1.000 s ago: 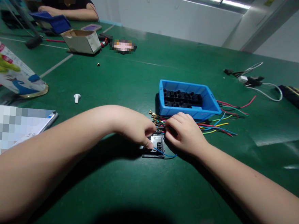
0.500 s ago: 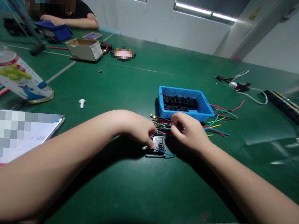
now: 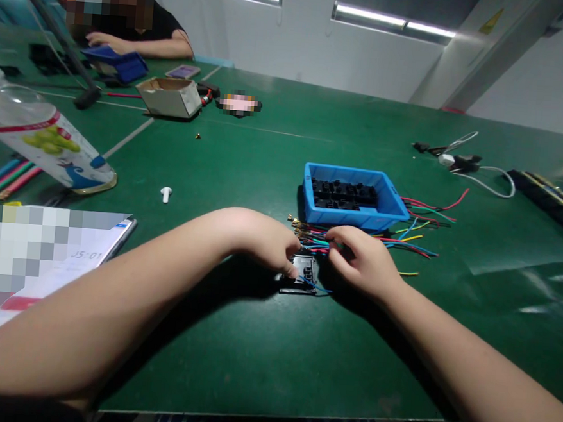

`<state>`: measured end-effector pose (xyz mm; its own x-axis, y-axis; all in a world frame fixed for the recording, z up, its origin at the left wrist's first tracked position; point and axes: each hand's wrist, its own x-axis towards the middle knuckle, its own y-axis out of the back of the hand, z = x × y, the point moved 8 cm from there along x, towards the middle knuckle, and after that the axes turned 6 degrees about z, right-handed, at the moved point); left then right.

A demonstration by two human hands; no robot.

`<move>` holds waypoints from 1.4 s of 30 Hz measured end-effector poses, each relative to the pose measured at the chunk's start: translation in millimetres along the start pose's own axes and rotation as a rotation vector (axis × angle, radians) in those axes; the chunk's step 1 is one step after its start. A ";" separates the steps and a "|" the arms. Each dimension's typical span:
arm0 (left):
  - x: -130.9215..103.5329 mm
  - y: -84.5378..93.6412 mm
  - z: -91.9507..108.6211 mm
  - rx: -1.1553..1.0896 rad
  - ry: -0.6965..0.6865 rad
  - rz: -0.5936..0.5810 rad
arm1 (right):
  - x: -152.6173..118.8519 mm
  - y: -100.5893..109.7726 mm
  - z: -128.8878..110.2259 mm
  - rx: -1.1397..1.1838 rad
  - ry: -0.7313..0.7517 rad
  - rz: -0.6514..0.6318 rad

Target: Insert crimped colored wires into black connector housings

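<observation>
My left hand (image 3: 278, 252) is closed at the far edge of a small black plastic housing (image 3: 309, 278), its thumb pressed on the piece. A blue wire (image 3: 323, 289) runs out of the housing to the right. My right hand (image 3: 365, 258) is pinched at the bundle of coloured wires (image 3: 316, 229), just right of the housing. A yellow-green wire end (image 3: 409, 273) sticks out from behind that hand. What exactly the right fingertips grip is partly hidden. Brass-coloured terminals (image 3: 296, 223) show at the bundle's left end.
Behind the wires stands a blue bin (image 3: 358, 219) with black housings in it. To the left are a white earbud (image 3: 166, 194), a phone (image 3: 75, 261) and a tilted bottle (image 3: 50, 137). A cardboard box (image 3: 171, 100) and a person (image 3: 153, 38) are farther back.
My right hand has shifted slightly down toward the housing, and the yellow-green wire end behind it now lies lower, apart from the bundle. The left hand stays on the housing. The view moved slightly.
</observation>
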<state>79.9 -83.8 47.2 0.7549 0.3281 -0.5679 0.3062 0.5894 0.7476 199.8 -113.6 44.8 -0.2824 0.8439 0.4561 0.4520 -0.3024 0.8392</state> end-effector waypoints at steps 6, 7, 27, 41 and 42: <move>-1.6 1.6 -2.9 0.056 0.057 0.026 | -3.9 -0.5 4.3 0.051 0.078 -0.011; -2.2 1.8 -3.2 0.064 0.062 0.034 | -4.2 -0.7 3.9 0.070 0.086 -0.012; -2.2 29.1 0.1 0.031 -0.058 0.404 | -5.2 16.2 -12.8 0.162 0.231 0.096; -0.4 23.3 8.3 0.051 -0.071 0.334 | -7.1 13.8 -22.8 0.148 0.340 0.025; 0.4 20.5 5.5 0.051 -0.055 0.301 | -7.2 13.2 -22.3 0.152 0.340 0.022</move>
<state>89.7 -75.6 64.2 0.8457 0.4410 -0.3003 0.0924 0.4333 0.8965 189.0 -133.5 59.2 -0.5248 0.6346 0.5674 0.5742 -0.2281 0.7863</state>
